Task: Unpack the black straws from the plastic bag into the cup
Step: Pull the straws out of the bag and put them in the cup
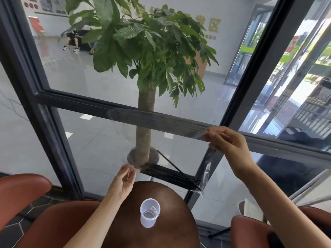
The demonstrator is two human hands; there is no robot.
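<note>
A clear plastic bag (125,140) hangs in the air above the table, spread between my two hands. My right hand (231,145) pinches its upper right edge. Lower down, my left hand (125,179) pinches the bag's lower left edge with thumb and fingertips. A bundle of black straws (170,175) lies slanted along the bottom of the bag, and one straw sticks up at an angle from it. The clear plastic cup (149,214) stands upright and empty on the round dark brown table (175,230), below the bag and between my forearms.
Reddish-brown chairs surround the table: one at the far left (21,190), one at the near left (59,222), one at the right (250,231). A glass wall with dark frames (89,102) stands just behind the table, with a potted tree (145,122) beyond it.
</note>
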